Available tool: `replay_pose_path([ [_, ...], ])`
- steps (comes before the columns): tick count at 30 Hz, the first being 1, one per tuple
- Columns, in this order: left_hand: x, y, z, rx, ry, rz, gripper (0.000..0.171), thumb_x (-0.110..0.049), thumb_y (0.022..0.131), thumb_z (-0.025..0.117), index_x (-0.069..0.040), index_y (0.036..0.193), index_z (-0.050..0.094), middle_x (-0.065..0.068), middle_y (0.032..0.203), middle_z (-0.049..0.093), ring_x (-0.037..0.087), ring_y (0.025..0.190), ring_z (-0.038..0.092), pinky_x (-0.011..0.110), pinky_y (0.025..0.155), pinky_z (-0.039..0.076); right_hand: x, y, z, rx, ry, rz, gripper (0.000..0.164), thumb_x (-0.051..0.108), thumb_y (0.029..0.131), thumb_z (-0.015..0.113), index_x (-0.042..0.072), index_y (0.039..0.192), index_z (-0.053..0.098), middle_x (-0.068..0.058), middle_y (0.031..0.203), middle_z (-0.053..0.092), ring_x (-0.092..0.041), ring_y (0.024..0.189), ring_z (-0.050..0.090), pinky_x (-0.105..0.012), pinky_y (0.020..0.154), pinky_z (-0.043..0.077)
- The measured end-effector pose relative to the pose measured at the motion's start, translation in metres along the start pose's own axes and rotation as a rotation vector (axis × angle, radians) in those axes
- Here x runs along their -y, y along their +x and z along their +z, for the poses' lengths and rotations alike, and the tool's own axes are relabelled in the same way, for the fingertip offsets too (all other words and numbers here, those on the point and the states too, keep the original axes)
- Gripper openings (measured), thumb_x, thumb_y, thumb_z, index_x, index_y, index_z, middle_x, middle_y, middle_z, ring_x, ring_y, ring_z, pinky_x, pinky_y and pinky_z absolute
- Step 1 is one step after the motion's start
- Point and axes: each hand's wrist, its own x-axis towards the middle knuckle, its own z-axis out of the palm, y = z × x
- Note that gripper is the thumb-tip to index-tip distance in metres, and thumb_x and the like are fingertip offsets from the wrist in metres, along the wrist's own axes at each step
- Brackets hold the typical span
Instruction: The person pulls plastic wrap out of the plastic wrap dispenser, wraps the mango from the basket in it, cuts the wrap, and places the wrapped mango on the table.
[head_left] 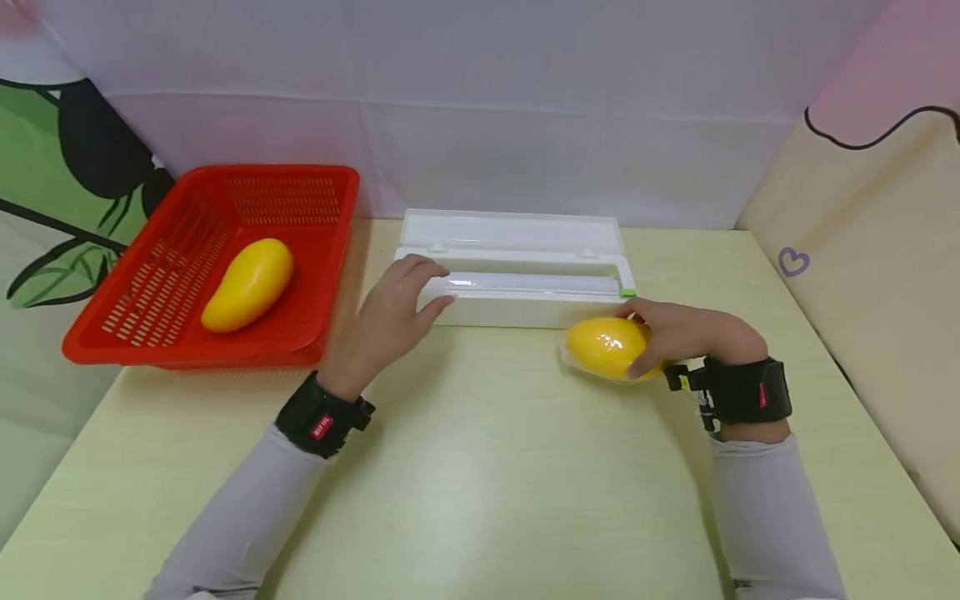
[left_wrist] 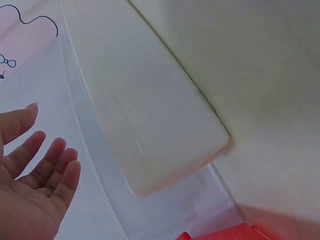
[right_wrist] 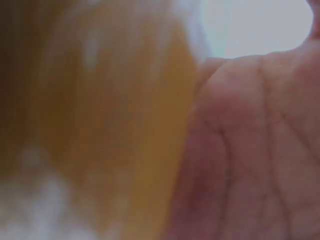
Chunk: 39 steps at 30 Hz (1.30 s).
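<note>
My right hand (head_left: 678,329) grips a yellow mango (head_left: 600,346) covered in shiny clear film, low over the table just in front of a white box's right end. The right wrist view is filled by the blurred mango (right_wrist: 110,125) and the palm (right_wrist: 255,150). My left hand (head_left: 390,321) holds nothing; thumb and fingers are apart and slightly bent at the left end of the white cling film dispenser (head_left: 517,313). Its lid (head_left: 510,232) is raised, and a film roll (head_left: 525,284) lies inside. A second yellow mango (head_left: 249,286) lies in a red plastic basket (head_left: 330,283) at left.
A small green piece (head_left: 627,292) sits at the dispenser's right front corner. Behind the table (head_left: 480,467) hangs a pale cloth (head_left: 480,158). A printed panel (head_left: 862,250) borders the right side. Both wrists wear black straps (head_left: 750,392).
</note>
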Motion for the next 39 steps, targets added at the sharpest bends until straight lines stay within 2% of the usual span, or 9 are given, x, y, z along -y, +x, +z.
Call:
replay_pose_path([
  [4,0.013,0.006,-0.003,0.030,0.015,-0.091,0.034,-0.018,0.092,0.073,0.000,0.120,0.064,0.015,0.120,0.060,0.031,0.110,0.054,0.043,0.096,0.049,-0.022,-0.004,-0.007,-0.009,0.018,0.031,0.081,0.025,0.074,0.086,0.000,0.136,0.039,-0.024,0.128,0.050,-0.036,0.111,0.049,-0.049,0.095,0.043],
  [8,0.027,0.010,-0.005,0.094,0.029,-0.163,0.037,-0.020,0.092,0.072,0.000,0.123,0.065,0.016,0.122,0.059,0.033,0.113,0.052,0.046,0.096,0.048,-0.037,-0.005,-0.012,-0.017,0.024,0.037,0.081,0.020,0.073,0.087,-0.001,0.135,0.038,-0.027,0.128,0.049,-0.038,0.112,0.049,-0.054,0.098,0.041],
  [14,0.040,0.011,-0.007,0.186,0.032,-0.237,0.038,-0.021,0.094,0.070,-0.002,0.126,0.065,0.016,0.124,0.057,0.032,0.115,0.049,0.047,0.094,0.050,-0.060,-0.005,-0.016,-0.024,0.094,0.048,0.082,0.008,0.071,0.085,0.000,0.137,0.036,-0.028,0.134,0.043,-0.041,0.116,0.045,-0.056,0.101,0.038],
  [21,0.044,0.013,-0.004,0.159,0.041,-0.205,0.030,-0.016,0.093,0.070,0.000,0.119,0.070,0.017,0.113,0.061,0.033,0.107,0.051,0.045,0.089,0.049,-0.077,-0.010,-0.020,-0.036,0.139,0.092,0.086,0.002,0.073,0.080,-0.002,0.140,0.028,-0.033,0.139,0.035,-0.046,0.119,0.041,-0.062,0.103,0.034],
  [26,0.043,0.015,-0.004,0.156,0.058,-0.191,0.028,-0.015,0.092,0.072,0.000,0.115,0.072,0.018,0.110,0.062,0.033,0.105,0.051,0.044,0.088,0.048,-0.088,-0.017,-0.022,-0.056,0.131,0.123,0.086,0.001,0.074,0.077,-0.005,0.142,0.024,-0.036,0.136,0.037,-0.046,0.117,0.042,-0.062,0.101,0.035],
  [28,0.043,0.015,-0.004,0.158,0.063,-0.188,0.028,-0.016,0.092,0.072,0.000,0.115,0.072,0.018,0.110,0.062,0.033,0.106,0.051,0.044,0.088,0.048,-0.090,-0.020,-0.023,-0.060,0.128,0.139,0.086,0.003,0.075,0.076,-0.005,0.142,0.023,-0.036,0.135,0.038,-0.046,0.116,0.042,-0.062,0.101,0.034],
  [31,0.045,0.015,-0.003,0.156,0.065,-0.189,0.026,-0.016,0.092,0.071,-0.001,0.113,0.073,0.017,0.110,0.062,0.032,0.106,0.051,0.044,0.088,0.048,-0.087,-0.022,-0.025,-0.067,0.133,0.156,0.088,0.004,0.075,0.075,-0.007,0.144,0.021,-0.038,0.140,0.031,-0.049,0.120,0.038,-0.066,0.104,0.029],
  [35,0.047,0.014,-0.002,0.147,0.066,-0.187,0.021,-0.014,0.092,0.071,0.000,0.108,0.074,0.016,0.108,0.062,0.032,0.105,0.051,0.044,0.087,0.048,-0.074,-0.026,-0.028,-0.132,0.016,0.191,0.092,0.015,0.078,0.077,-0.005,0.148,0.022,-0.037,0.149,0.023,-0.054,0.129,0.030,-0.075,0.103,0.019],
  [39,0.048,0.013,-0.001,0.138,0.071,-0.180,0.019,-0.013,0.093,0.070,0.000,0.106,0.074,0.017,0.107,0.063,0.033,0.103,0.051,0.044,0.086,0.047,-0.054,-0.025,-0.032,-0.233,-0.143,0.184,0.089,0.031,0.083,0.078,-0.002,0.149,0.028,-0.036,0.151,0.023,-0.057,0.134,0.023,-0.084,0.097,0.006],
])
